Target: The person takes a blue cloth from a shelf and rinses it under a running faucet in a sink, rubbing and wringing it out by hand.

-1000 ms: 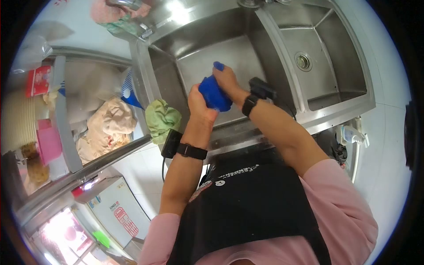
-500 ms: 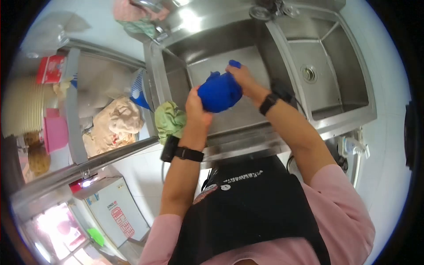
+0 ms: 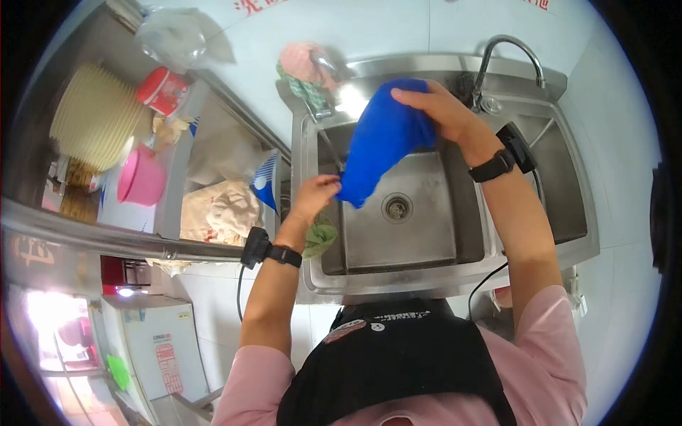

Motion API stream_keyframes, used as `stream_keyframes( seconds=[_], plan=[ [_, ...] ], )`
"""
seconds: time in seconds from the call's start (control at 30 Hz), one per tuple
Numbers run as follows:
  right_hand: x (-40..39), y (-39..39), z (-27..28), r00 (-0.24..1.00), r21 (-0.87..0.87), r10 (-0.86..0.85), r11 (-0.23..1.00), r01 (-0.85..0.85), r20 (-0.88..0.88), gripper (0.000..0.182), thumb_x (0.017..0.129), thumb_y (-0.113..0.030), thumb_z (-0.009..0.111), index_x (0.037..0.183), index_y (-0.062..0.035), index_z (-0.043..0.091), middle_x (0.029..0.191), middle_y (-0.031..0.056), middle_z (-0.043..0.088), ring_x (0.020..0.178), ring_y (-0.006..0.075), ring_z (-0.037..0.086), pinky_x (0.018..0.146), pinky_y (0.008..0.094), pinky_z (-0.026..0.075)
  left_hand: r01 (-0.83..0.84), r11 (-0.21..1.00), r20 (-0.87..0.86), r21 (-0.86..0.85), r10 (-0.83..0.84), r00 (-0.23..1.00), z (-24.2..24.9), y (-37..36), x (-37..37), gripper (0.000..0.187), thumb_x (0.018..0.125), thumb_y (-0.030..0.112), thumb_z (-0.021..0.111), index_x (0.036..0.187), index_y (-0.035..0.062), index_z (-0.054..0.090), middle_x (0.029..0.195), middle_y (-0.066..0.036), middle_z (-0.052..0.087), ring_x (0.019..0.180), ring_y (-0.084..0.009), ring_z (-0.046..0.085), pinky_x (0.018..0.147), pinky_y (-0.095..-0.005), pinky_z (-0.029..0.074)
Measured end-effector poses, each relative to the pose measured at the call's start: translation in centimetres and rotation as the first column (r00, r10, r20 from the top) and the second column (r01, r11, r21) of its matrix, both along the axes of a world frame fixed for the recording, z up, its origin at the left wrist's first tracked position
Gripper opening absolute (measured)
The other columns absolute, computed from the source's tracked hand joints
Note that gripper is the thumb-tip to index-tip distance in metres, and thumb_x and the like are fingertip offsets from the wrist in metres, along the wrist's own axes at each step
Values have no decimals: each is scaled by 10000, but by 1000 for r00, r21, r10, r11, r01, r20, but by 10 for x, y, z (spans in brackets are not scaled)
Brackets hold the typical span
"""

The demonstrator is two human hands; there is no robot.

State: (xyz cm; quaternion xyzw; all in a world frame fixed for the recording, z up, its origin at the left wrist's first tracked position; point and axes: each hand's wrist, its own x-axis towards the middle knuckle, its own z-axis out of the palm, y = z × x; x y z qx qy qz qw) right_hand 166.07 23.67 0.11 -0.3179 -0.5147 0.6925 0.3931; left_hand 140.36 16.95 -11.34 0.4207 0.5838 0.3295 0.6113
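A blue cloth (image 3: 387,135) hangs stretched at a slant above the left basin of a steel double sink (image 3: 419,245). My right hand (image 3: 444,110) grips its upper end near the sink's back edge, thumb across the cloth. Lower down on the left, my left hand (image 3: 317,195) pinches the cloth's other end. A green cloth (image 3: 321,238) lies over the sink's left rim, just below my left hand. The drain (image 3: 397,208) shows under the blue cloth.
A curved faucet (image 3: 508,42) rises behind the right basin. Pink and green cloths (image 3: 305,67) hang at the back left. On the left stand a pink container (image 3: 142,176), a red tub (image 3: 162,91), stacked pale plates (image 3: 96,117) and a beige cloth (image 3: 234,211).
The bunched blue cloth is now drawn out lengthwise. My right hand has moved up and right, while my left hand is at the lower end. The view has shifted, showing more wall and the faucet.
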Motion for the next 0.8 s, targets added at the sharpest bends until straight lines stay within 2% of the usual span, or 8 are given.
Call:
stream_keyframes(
  seconds=[0.07,0.13,0.17,0.23,0.3,0.4,0.63,0.8],
  plan=[
    [-16,-9,18,998,5,65,998,-65,-1,340,729,-266,595,931,2,541,829,55,569,771,117,532,644,255,438,235,968,-368,94,-185,911,0,-5,12,584,722,453,540,1121,39,433,969,-73,521,901,-194,499,733,-315,410],
    [-34,-24,26,975,211,95,968,-138,202,299,721,-242,596,885,5,561,817,54,571,753,105,526,657,238,429,-20,968,171,-249,64,983,4,-14,41,671,691,541,513,1139,49,426,1003,-101,518,937,-247,488,795,-371,384],
    [-40,-30,27,972,206,101,968,-145,212,299,721,-242,596,885,5,561,817,54,571,753,105,526,657,238,429,-22,967,181,-253,70,981,11,-19,53,671,691,541,513,1139,49,426,1003,-101,518,937,-247,488,795,-371,384],
    [-46,-43,26,936,337,203,894,-297,288,241,728,-173,563,885,10,555,826,35,547,734,90,498,643,220,413,125,978,944,-165,119,309,24,-22,70,640,738,507,465,1124,4,379,1097,-182,451,948,-324,481,820,-442,374],
    [-39,-48,28,933,268,194,922,-279,302,220,712,-156,576,857,9,560,751,1,516,685,69,465,599,201,388,-10,982,969,-186,185,164,20,-15,73,562,752,454,474,1078,1,407,1090,-170,461,961,-343,474,851,-467,349],
    [-12,-51,38,864,521,-168,845,-122,474,206,675,-118,601,851,-19,560,638,-39,421,602,45,394,528,181,331,-190,952,921,-239,285,267,0,-6,60,402,768,347,470,1009,26,459,1027,-139,498,999,-316,448,887,-477,313],
    [17,-105,22,834,300,-2,934,-196,551,268,656,-99,609,905,-45,527,628,-37,433,612,52,417,554,192,352,-336,902,900,-272,362,243,17,2,52,407,779,333,456,1028,11,450,1005,-156,498,989,-304,442,907,-435,302],
    [24,-113,-72,833,666,-49,627,-404,552,388,669,-145,618,1005,-31,463,911,104,497,791,185,515,718,280,408,-185,978,954,-95,143,264,30,2,53,368,793,305,468,1007,6,477,955,-131,533,903,-279,495,814,-397,378]
  ],
)
